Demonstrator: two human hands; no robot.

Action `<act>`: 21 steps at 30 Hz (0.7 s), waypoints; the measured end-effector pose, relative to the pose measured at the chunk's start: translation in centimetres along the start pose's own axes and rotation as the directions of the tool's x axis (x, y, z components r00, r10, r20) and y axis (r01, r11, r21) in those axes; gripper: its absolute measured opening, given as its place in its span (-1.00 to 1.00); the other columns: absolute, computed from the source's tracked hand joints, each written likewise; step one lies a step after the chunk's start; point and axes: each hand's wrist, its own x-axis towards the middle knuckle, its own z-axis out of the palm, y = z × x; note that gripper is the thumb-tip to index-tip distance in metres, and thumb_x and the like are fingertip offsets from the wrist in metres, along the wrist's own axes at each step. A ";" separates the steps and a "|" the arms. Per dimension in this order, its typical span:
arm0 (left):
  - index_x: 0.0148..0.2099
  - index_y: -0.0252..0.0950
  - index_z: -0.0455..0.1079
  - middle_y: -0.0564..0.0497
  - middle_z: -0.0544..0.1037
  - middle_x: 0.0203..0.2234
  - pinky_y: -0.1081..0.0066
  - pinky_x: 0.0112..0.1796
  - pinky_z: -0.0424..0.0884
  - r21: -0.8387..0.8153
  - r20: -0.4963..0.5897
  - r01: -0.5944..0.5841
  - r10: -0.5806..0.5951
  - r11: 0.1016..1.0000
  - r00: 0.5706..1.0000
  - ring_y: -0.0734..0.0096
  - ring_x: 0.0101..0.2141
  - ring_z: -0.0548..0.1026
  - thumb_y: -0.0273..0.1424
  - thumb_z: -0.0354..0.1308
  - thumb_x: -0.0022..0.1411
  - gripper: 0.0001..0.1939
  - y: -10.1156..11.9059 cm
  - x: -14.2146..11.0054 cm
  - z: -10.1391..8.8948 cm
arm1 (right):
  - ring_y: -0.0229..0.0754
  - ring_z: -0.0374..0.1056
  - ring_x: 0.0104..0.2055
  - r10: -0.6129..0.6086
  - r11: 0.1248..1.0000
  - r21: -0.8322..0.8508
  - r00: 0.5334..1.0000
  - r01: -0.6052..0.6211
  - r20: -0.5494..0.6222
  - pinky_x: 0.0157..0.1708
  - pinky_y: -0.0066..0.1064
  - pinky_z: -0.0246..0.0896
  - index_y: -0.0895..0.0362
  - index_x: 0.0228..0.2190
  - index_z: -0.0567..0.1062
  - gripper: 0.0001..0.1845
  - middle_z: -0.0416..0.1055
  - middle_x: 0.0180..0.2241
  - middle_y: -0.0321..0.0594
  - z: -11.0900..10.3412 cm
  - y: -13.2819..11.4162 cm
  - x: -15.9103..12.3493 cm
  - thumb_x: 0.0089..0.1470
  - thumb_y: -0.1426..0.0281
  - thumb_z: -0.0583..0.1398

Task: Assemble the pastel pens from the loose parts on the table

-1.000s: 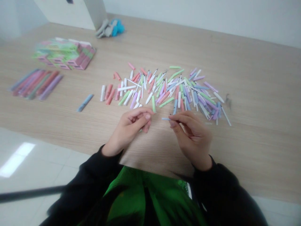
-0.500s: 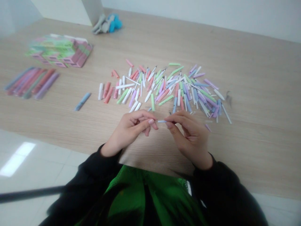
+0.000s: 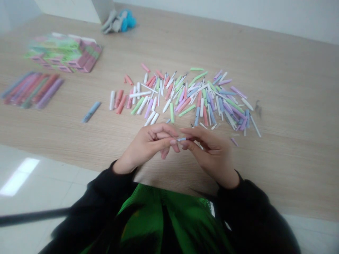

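My left hand (image 3: 148, 144) and my right hand (image 3: 209, 153) meet fingertip to fingertip just above the near edge of the wooden table (image 3: 291, 106). Both are closed in a pinch on a small light-blue pen part (image 3: 181, 139) that shows between the fingertips. What else the left fingers may hold is hidden. Just beyond the hands lies a wide scatter of pastel pen parts (image 3: 196, 98): white, pink, green, purple and blue barrels, caps and thin refills.
A single blue pen (image 3: 90, 112) lies alone to the left. Further left is a row of assembled pens (image 3: 31, 90), and behind it a stack of pink and green boxes (image 3: 63, 53). A grey and blue cloth bundle (image 3: 118, 22) sits at the far edge.
My two hands have come together; the gap between them closed and the blue part now sits pinched between both. The view shifted slightly.
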 end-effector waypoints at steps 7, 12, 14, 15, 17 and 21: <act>-0.32 -0.32 0.35 0.00 0.66 -0.51 0.59 -0.65 0.30 -0.136 0.101 0.074 -0.060 0.988 0.993 0.57 -0.69 0.43 -0.39 0.40 0.14 -0.75 -0.1 -0.3 0.4 | -0.26 0.52 -0.49 0.269 0.909 0.334 0.963 -0.249 -0.012 -0.50 -0.43 0.50 0.07 -0.42 0.59 -0.83 0.59 -0.49 -0.34 0.6 -0.5 0.2 -0.04 0.31 0.45; -0.33 -0.33 0.38 0.02 0.63 -0.53 0.58 -0.59 0.33 -0.056 0.044 0.023 -0.021 0.998 0.999 0.59 -0.65 0.43 -0.42 0.37 0.16 -0.80 -0.1 -0.4 0.7 | -0.26 0.55 -0.42 0.275 0.900 0.360 0.961 -0.246 -0.029 -0.41 -0.45 0.52 0.08 -0.41 0.61 -0.87 0.62 -0.44 -0.31 0.3 -0.5 0.4 -0.04 0.39 0.45; -0.33 -0.33 0.39 0.05 0.60 -0.56 0.57 -0.57 0.32 0.003 0.004 0.015 -0.015 1.000 1.000 0.58 -0.64 0.42 -0.45 0.39 0.11 -0.80 -0.1 -0.4 0.8 | -0.25 0.57 -0.38 0.254 0.894 0.383 0.967 -0.233 -0.006 -0.37 -0.43 0.54 0.07 -0.38 0.61 -0.85 0.62 -0.41 -0.31 0.4 -0.5 0.4 -0.04 0.38 0.45; -0.32 -0.33 0.39 0.07 0.57 -0.58 0.57 -0.57 0.31 0.034 -0.011 0.017 -0.017 0.999 1.000 0.58 -0.63 0.41 -0.46 0.40 0.09 -0.79 -0.1 -0.4 0.9 | -0.24 0.57 -0.37 0.246 0.889 0.395 0.969 -0.230 0.011 -0.35 -0.41 0.55 0.07 -0.37 0.60 -0.82 0.62 -0.40 -0.30 0.6 -0.6 0.4 -0.04 0.36 0.45; -0.33 -0.32 0.38 0.11 0.53 -0.59 0.55 -0.55 0.29 0.101 -0.031 0.013 -0.010 0.995 0.999 0.57 -0.60 0.39 -0.46 0.42 0.05 -0.76 -0.1 -0.4 0.9 | -0.22 0.58 -0.34 0.243 0.882 0.407 0.969 -0.237 0.038 -0.34 -0.39 0.56 0.07 -0.34 0.58 -0.78 0.62 -0.39 -0.31 0.9 -0.6 0.3 -0.04 0.33 0.45; -0.38 -0.33 0.37 0.12 0.46 -0.61 0.52 -0.50 0.23 0.297 -0.045 -0.028 0.043 0.954 0.998 0.55 -0.55 0.35 -0.37 0.43 0.04 -0.73 -0.1 -0.1 0.8 | -0.23 0.58 -0.34 0.265 0.892 0.373 0.964 -0.257 0.031 -0.33 -0.42 0.55 0.08 -0.33 0.56 -0.79 0.61 -0.41 -0.32 1.2 -0.4 0.2 -0.01 0.33 0.44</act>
